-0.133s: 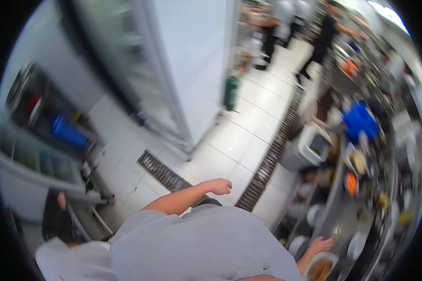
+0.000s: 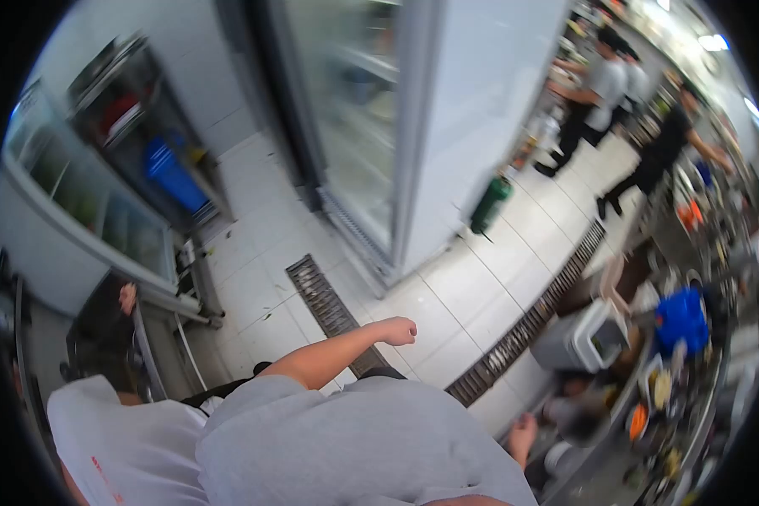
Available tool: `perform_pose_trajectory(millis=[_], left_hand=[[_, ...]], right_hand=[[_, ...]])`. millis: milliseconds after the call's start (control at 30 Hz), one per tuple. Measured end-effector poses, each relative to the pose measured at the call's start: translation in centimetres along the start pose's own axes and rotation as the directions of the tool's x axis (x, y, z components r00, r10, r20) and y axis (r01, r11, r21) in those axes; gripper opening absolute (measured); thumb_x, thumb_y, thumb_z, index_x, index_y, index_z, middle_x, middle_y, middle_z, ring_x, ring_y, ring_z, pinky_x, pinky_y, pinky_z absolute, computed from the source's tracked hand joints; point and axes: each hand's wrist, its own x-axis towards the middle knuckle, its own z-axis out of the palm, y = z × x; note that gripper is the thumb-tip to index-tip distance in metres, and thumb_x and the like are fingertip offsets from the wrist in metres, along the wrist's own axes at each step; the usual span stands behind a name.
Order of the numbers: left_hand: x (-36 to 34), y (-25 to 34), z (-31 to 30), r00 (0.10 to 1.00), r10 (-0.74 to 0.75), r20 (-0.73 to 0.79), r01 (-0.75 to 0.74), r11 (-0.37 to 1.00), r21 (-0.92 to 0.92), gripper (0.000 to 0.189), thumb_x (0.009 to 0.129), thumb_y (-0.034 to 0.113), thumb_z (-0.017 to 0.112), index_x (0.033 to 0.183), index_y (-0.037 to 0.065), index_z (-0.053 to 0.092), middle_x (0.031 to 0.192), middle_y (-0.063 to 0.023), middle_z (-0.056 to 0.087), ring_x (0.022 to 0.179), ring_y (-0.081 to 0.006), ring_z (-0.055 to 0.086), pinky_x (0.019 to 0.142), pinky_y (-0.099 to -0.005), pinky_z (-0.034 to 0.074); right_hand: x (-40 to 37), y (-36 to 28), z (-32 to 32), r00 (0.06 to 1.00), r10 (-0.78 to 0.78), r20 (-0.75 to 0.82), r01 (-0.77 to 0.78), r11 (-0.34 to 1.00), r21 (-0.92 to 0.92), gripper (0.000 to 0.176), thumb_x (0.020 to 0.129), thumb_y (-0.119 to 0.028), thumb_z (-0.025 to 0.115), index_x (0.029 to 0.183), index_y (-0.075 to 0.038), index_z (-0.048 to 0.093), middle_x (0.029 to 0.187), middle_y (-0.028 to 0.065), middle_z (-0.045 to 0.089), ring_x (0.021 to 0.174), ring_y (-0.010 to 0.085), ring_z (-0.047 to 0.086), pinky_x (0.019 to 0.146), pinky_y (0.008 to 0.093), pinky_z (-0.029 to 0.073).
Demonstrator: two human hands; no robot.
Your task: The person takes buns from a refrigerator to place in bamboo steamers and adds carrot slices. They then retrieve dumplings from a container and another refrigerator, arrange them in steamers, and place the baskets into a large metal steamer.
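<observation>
I look down on my own grey shirt (image 2: 354, 447). My left hand (image 2: 396, 331) is closed into a fist with nothing in it, held out over the white tiled floor near a floor drain grate (image 2: 329, 308). My right hand (image 2: 523, 434) hangs low at my side next to the crowded counter (image 2: 649, 422); it is blurred, its fingers do not show clearly, and I see nothing in it.
A glass-door fridge (image 2: 371, 126) stands ahead, a green cylinder (image 2: 489, 204) by its corner. A second long grate (image 2: 523, 329) runs beside a grey bin (image 2: 582, 337) and a blue container (image 2: 681, 320). A person in white (image 2: 118, 438) is close on my left. Other people (image 2: 594, 101) work farther off.
The view has swung, so the fridge and shelves sit more centrally. My right hand has drawn back from the bowl on the counter to my side. My left fist has barely moved.
</observation>
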Motion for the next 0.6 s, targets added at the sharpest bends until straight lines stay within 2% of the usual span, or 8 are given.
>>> perform_pose_trajectory(millis=[67,133,233,267,300,433,500,600], left_hand=[[-4.9,-8.1,-10.5,0.969,-0.146,-0.200,0.148,0.989,-0.007,0.039,0.089,0.024,0.068,0.121,0.002,0.074,0.122,-0.0208,0.074,0.117,-0.0364,0.069,0.100,-0.0451,0.054],[-6.1,-12.3,-15.2,0.938,-0.174,-0.300,0.172,0.985,-0.033,0.039,0.089,0.024,0.068,0.121,0.003,0.073,0.122,-0.0209,0.074,0.117,-0.0366,0.069,0.100,-0.0452,0.054],[-7.7,-16.0,-19.8,0.889,-0.147,-0.434,0.106,0.987,-0.118,0.040,0.092,0.026,0.068,0.123,0.002,0.071,0.115,-0.0193,0.075,0.109,-0.0350,0.071,0.095,-0.0443,0.056],[-8.7,-16.8,-22.0,0.881,-0.151,-0.448,0.075,0.980,-0.183,0.040,0.094,0.027,0.069,0.124,0.002,0.071,0.114,-0.0183,0.075,0.107,-0.0318,0.072,0.094,-0.0417,0.056],[-10.1,-18.1,-24.0,0.876,-0.157,-0.456,0.086,0.981,-0.173,0.040,0.094,0.027,0.069,0.124,0.002,0.071,0.114,-0.0183,0.075,0.107,-0.0318,0.072,0.094,-0.0417,0.056],[-13.1,-26.5,-32.7,0.731,-0.209,-0.650,0.002,0.953,-0.304,0.035,0.095,0.023,0.068,0.121,0.002,0.073,0.112,-0.0205,0.076,0.105,-0.0336,0.073,0.093,-0.0416,0.057],[-14.2,-30.1,-40.3,0.623,-0.401,-0.672,0.028,0.869,-0.493,0.033,0.097,0.021,0.068,0.124,0.001,0.072,0.113,-0.0194,0.076,0.107,-0.0300,0.073,0.094,-0.0399,0.056],[-17.3,-30.2,-55.3,0.421,-0.234,-0.876,-0.218,0.912,-0.348,0.031,0.103,0.017,0.067,0.132,0.004,0.069,0.116,-0.0076,0.075,0.106,-0.0139,0.069,0.093,-0.0326,0.055]], right_hand=[[3.8,-10.7,14.2,0.787,-0.113,0.606,0.089,0.994,0.069,0.049,0.096,-0.024,0.073,0.139,-0.001,0.063,0.129,0.0182,0.074,0.111,0.0323,0.072,0.100,0.0423,0.055],[4.1,-21.5,17.2,0.635,-0.153,0.757,0.126,0.988,0.094,0.040,0.096,-0.026,0.071,0.129,-0.003,0.071,0.128,0.0220,0.073,0.114,0.0353,0.073,0.097,0.0440,0.056],[9.6,-26.8,26.1,0.602,-0.190,0.775,0.372,0.926,-0.062,0.033,0.097,-0.026,0.065,0.117,-0.002,0.076,0.121,0.0251,0.074,0.110,0.0400,0.073,0.094,0.0468,0.058],[11.5,-29.9,28.7,0.573,-0.324,0.753,0.560,0.825,-0.072,0.032,0.097,-0.026,0.061,0.107,-0.001,0.078,0.116,0.0266,0.074,0.108,0.0433,0.072,0.091,0.0491,0.059],[11.1,-36.8,29.6,0.685,-0.208,0.699,0.346,0.936,-0.060,0.031,0.098,-0.026,0.063,0.109,-0.001,0.077,0.112,0.0251,0.075,0.106,0.0425,0.073,0.092,0.0489,0.058],[11.8,-62.0,35.8,0.377,-0.744,0.552,0.688,0.624,0.371,0.035,0.100,-0.025,0.064,0.124,0.000,0.070,0.119,0.0246,0.073,0.112,0.0407,0.071,0.097,0.0465,0.056],[12.6,-75.7,40.0,0.171,-0.877,0.450,0.771,0.403,0.493,0.034,0.101,-0.024,0.065,0.126,-0.001,0.070,0.122,0.0227,0.072,0.114,0.0390,0.069,0.099,0.0438,0.055],[11.7,-94.9,44.3,0.060,-0.937,0.343,0.788,0.256,0.560,0.033,0.102,-0.021,0.062,0.125,0.001,0.069,0.123,0.0236,0.070,0.115,0.0414,0.067,0.101,0.0452,0.053]])
